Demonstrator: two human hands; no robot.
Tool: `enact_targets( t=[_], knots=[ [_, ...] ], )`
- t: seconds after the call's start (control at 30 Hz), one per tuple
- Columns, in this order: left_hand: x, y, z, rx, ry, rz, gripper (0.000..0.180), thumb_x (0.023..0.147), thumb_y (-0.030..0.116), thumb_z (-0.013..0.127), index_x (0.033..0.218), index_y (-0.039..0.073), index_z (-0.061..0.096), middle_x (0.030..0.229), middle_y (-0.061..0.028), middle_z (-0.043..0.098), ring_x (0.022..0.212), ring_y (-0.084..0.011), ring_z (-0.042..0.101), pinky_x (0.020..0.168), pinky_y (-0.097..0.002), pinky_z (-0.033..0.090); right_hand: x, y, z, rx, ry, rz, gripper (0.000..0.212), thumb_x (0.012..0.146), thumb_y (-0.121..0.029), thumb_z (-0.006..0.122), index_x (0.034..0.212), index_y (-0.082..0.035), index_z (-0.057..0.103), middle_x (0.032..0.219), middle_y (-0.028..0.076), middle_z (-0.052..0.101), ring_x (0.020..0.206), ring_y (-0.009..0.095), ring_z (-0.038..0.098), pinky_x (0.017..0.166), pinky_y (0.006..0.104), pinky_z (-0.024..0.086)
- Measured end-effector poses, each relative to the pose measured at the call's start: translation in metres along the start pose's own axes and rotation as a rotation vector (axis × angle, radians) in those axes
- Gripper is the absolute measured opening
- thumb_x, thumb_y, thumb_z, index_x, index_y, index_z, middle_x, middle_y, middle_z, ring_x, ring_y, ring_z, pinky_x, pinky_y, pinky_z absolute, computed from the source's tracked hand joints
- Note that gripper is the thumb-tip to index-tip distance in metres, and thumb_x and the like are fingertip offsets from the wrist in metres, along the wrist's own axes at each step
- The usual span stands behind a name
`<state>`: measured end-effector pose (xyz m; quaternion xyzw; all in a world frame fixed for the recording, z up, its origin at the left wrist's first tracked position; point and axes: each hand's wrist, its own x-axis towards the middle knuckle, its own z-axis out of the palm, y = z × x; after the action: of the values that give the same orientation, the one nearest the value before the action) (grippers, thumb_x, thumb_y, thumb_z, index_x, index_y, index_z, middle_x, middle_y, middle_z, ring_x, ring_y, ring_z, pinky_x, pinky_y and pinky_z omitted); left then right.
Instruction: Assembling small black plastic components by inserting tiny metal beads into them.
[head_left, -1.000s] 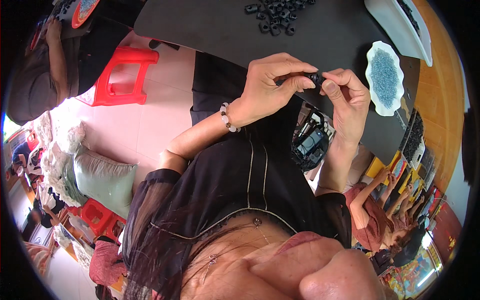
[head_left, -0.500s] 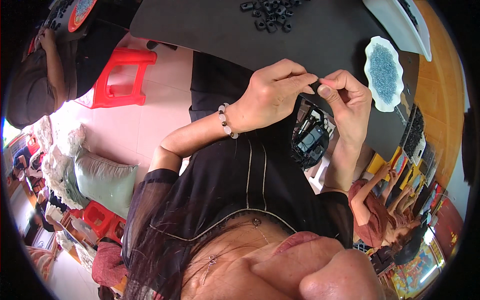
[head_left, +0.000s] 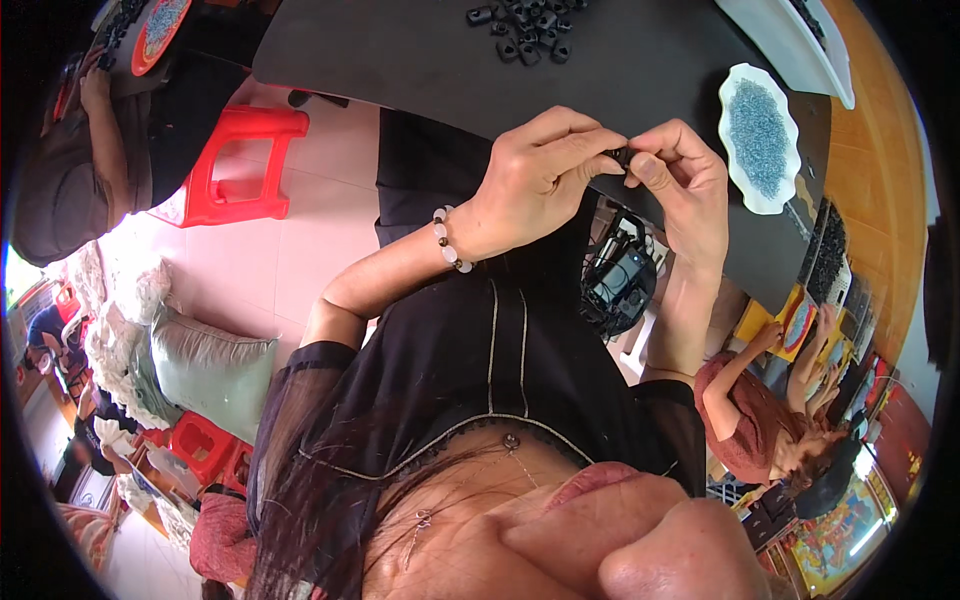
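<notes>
Over the dark table's near edge, my two hands meet fingertip to fingertip. My left hand pinches a small black part between thumb and fingers. On the part's other side, my right hand is closed, its thumb and forefinger against the same piece. Fingertips cover most of the part, so its exact shape is hidden. Beyond my hands lies a loose heap of small black hollow pieces. Right of my right hand stands a white wavy-rimmed dish holding many tiny blue-grey bits.
A white tray sits at the far right of the dark table. Below my hands is a black container with devices. A red stool and a pale green sack are to the left. Other people work on both sides.
Both hands have shifted slightly left and up in the picture, still pinching the black part, which shows a little more between the fingertips. The right-hand co-worker's arms have moved.
</notes>
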<state>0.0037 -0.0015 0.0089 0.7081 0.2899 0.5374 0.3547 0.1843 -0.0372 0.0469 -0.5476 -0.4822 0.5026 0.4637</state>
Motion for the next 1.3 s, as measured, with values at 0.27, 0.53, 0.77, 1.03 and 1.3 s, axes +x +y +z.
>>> enact_targets(
  t=[0.27, 0.53, 0.77, 1.03, 1.3],
  knots=[
    [-0.001, -0.002, 0.001, -0.052, -0.048, 0.014, 0.025, 0.075, -0.002, 0.076, 0.1, 0.004, 0.074, 0.111, -0.0084, 0.061, 0.085, -0.0174, 0.064, 0.075, -0.0269, 0.055, -0.007, 0.019, 0.0, 0.44, -0.253, 0.064, 0.055, 0.094, -0.039, 0.063, 0.121, 0.008, 0.058, 0.11, 0.011, 0.065, 0.092, 0.014, 0.064, 0.081, 0.0264, 0.053],
    [0.0, 0.006, 0.002, 0.023, -0.108, 0.103, 0.028, 0.07, -0.003, 0.078, 0.097, 0.003, 0.073, 0.106, -0.0088, 0.062, 0.084, -0.0196, 0.063, 0.072, -0.0282, 0.055, -0.012, 0.032, 0.0, 0.569, -0.326, 0.066, 0.05, 0.091, -0.034, 0.068, 0.117, 0.009, 0.061, 0.106, 0.01, 0.066, 0.096, 0.013, 0.062, 0.085, 0.0242, 0.048],
    [0.002, 0.009, -0.002, 0.05, -0.096, 0.102, 0.026, 0.071, -0.002, 0.078, 0.097, 0.002, 0.073, 0.103, -0.0087, 0.063, 0.084, -0.0187, 0.063, 0.071, -0.0272, 0.055, -0.015, 0.034, 0.007, 0.605, -0.21, 0.105, 0.05, 0.09, -0.034, 0.069, 0.115, 0.009, 0.062, 0.101, 0.01, 0.068, 0.089, 0.014, 0.064, 0.081, 0.0233, 0.049],
    [0.002, 0.002, -0.001, 0.011, -0.049, 0.028, 0.025, 0.073, 0.0, 0.078, 0.098, 0.004, 0.074, 0.103, -0.0092, 0.067, 0.078, -0.0172, 0.065, 0.072, -0.0271, 0.054, -0.015, 0.018, -0.002, 0.264, -0.062, 0.031, 0.06, 0.092, -0.049, 0.06, 0.115, 0.006, 0.062, 0.089, 0.007, 0.067, 0.075, 0.01, 0.064, 0.06, 0.0192, 0.049],
    [0.004, -0.004, 0.002, 0.074, -0.094, 0.029, 0.025, 0.075, 0.002, 0.077, 0.1, 0.004, 0.074, 0.089, -0.0089, 0.07, 0.079, -0.0206, 0.066, 0.069, -0.0287, 0.053, -0.014, 0.005, 0.002, -0.014, 0.053, 0.01, 0.016, 0.091, -0.016, 0.07, 0.094, -0.001, 0.065, 0.078, -0.004, 0.062, 0.067, 0.001, 0.051, 0.058, 0.016, 0.037]
  ],
)
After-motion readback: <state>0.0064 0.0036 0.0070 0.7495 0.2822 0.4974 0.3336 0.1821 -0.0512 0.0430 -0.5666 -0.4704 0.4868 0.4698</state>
